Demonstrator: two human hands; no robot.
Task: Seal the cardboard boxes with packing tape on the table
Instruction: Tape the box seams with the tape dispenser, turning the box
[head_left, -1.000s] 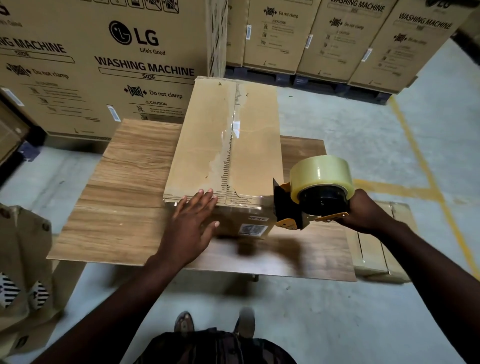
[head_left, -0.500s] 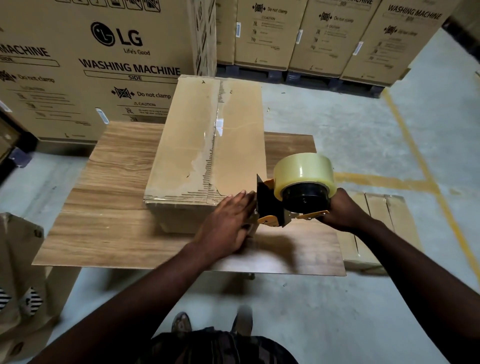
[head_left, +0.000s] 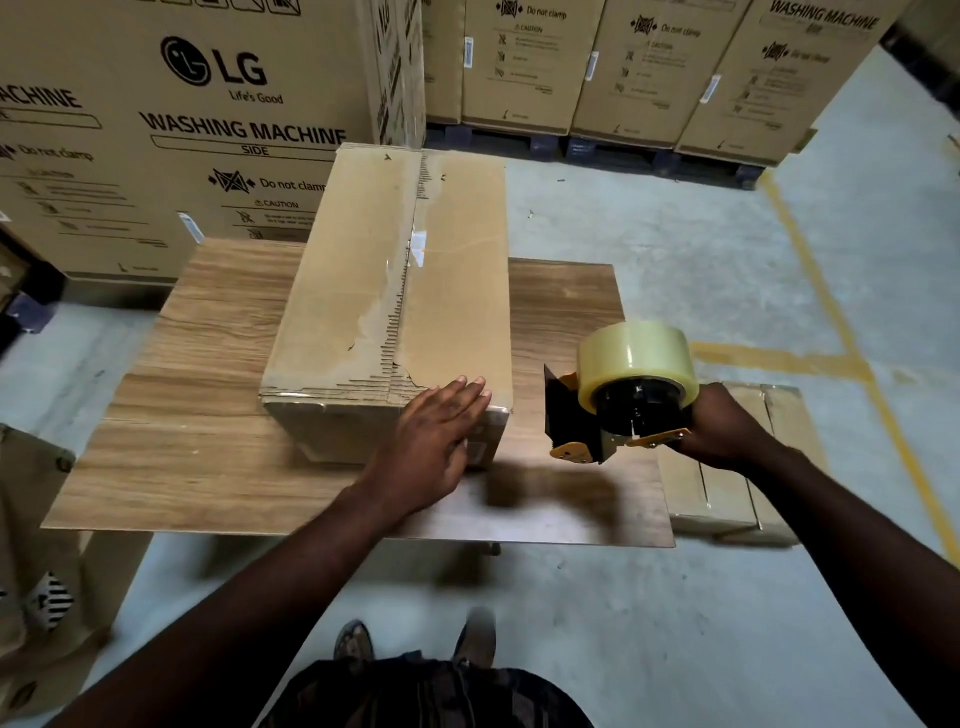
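Observation:
A long cardboard box (head_left: 363, 291) lies on the wooden table (head_left: 197, 457), its top seam covered by a strip of clear tape. My left hand (head_left: 431, 447) lies flat with straight fingers over the box's near right corner. To the right of the box, above the table's right edge, my right hand (head_left: 722, 431) grips the handle of a tape dispenser (head_left: 618, 410) with a yellow-and-black frame and a full roll of clear tape. The dispenser is clear of the box.
Large washing-machine cartons (head_left: 182, 130) stand behind the table and on pallets at the back (head_left: 649, 67). A smaller taped box (head_left: 727, 493) sits on the floor under the table's right side. Folded cardboard (head_left: 36, 571) leans at the left. A yellow floor line (head_left: 831, 312) runs at the right.
My left hand slid from the box's near middle edge to its near right corner. The dispenser touched the box front half a second ago and has since pulled away to the right.

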